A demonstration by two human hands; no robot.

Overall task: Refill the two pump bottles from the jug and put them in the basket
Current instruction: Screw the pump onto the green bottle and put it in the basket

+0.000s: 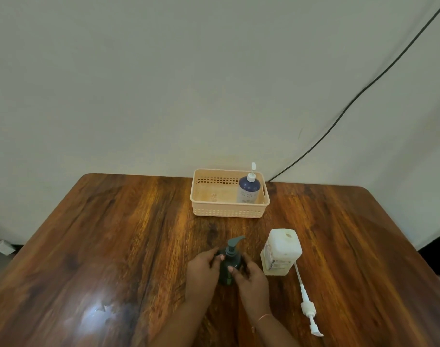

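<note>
Step in hand looks like carrying the dark green pump bottle (229, 264) to the basket (229, 212): keep it upright, lift by the body not the pump head, clear the near wall, set it in the empty left part beside the blue bottle (249, 190). Left hand (201, 270) and right hand (251, 279) both curl around its sides, fingers closed on it, mid-table near the jug (280, 251). Bottle is squat, opaque, pump fitted, spout pointing up-right; fill level not visible.
</note>
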